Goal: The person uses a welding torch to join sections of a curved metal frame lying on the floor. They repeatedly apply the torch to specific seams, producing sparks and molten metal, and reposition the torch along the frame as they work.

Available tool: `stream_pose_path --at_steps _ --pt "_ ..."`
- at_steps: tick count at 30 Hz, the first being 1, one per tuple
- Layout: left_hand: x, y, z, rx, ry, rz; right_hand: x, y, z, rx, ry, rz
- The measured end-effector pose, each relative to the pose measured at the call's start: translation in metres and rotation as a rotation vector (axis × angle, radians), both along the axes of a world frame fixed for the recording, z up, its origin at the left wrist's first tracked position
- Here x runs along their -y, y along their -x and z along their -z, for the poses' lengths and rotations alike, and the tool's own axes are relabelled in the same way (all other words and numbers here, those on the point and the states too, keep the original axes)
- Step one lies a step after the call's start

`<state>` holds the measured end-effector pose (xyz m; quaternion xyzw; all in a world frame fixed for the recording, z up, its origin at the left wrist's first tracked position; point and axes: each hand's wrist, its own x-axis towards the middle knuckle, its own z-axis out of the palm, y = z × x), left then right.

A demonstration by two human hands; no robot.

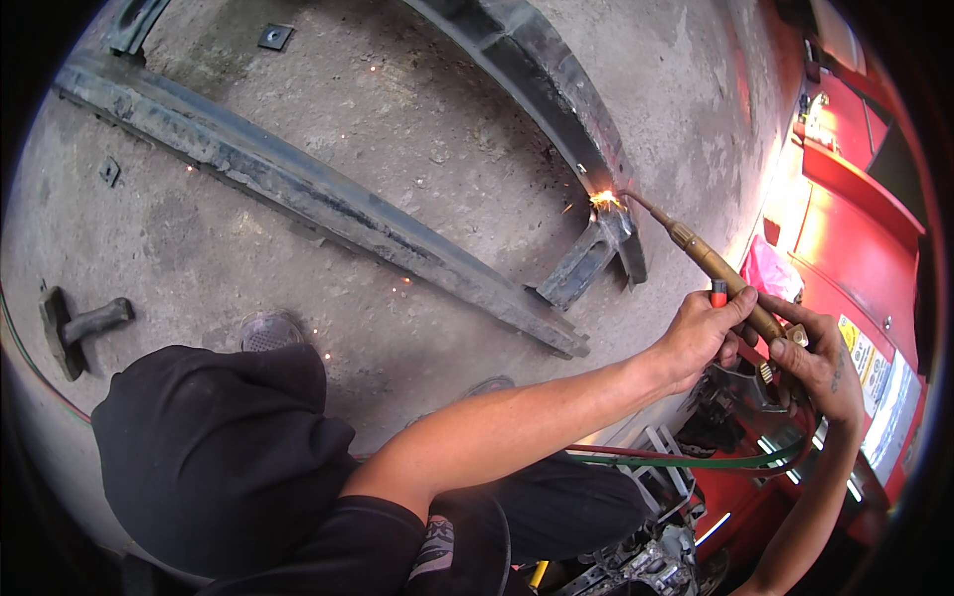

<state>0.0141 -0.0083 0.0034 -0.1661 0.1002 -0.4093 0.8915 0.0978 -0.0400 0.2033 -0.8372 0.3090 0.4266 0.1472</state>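
A brass-coloured gas torch (717, 266) with a thin bent tip is held between my two hands. My left hand (699, 343) reaches across from the left with its fingers curled at the torch handle; a small red lighter with a black top (718, 293) sticks up from it. My right hand (823, 370) grips the rear end of the torch, by its brass valve knobs. Bright orange sparks (604, 200) burst at the tip, against the lower end of a curved dark metal piece (556, 94). A short bracket (579, 266) joins that end.
Left of the curved piece, a long metal beam (328, 204) lies diagonally on the concrete floor (417, 109). A short-handled hammer (96, 320) rests at far left. Red and green hoses (686, 459) trail past my knee. Red vehicle panels (860, 233) and a pink cloth (771, 268) stand right.
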Motion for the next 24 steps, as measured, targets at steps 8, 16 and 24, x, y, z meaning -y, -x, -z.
stream_pose_path --at_steps 8,16,24 --pt "0.0022 0.0001 0.0023 0.007 0.013 -0.002 -0.0047 -0.0030 0.0023 -0.006 -0.001 -0.007" --pt "0.0032 0.0001 0.0027 -0.004 0.016 -0.017 -0.0029 -0.0035 0.0017 -0.012 0.028 0.008" --pt "0.0017 -0.0017 -0.0005 -0.006 -0.018 -0.029 -0.0059 -0.0066 -0.0018 -0.022 0.039 -0.028"
